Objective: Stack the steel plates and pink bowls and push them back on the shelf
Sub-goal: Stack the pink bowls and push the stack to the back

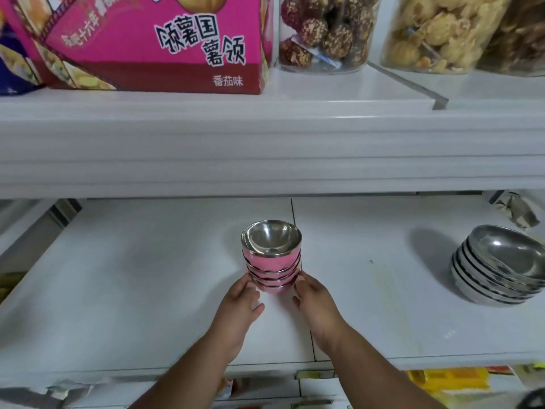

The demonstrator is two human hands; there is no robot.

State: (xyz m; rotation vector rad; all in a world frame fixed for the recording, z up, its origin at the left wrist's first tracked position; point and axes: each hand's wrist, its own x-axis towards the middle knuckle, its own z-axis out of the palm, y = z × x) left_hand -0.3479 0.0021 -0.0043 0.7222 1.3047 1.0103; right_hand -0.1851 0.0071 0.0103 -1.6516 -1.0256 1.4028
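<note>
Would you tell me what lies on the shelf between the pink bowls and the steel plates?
Nothing: in the head view, only bare white shelf separates the pink bowls from the steel plates.

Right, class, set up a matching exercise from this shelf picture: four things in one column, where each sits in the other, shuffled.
Things:
1. stack of pink bowls
2. stack of steel plates
3. pink box
4. jar of brown snack balls

Places:
A. upper shelf, left
B. lower shelf, far right
C. between the left hand and right hand
D. upper shelf, right of the box

Pairs: 1-C, 2-B, 3-A, 4-D
</note>
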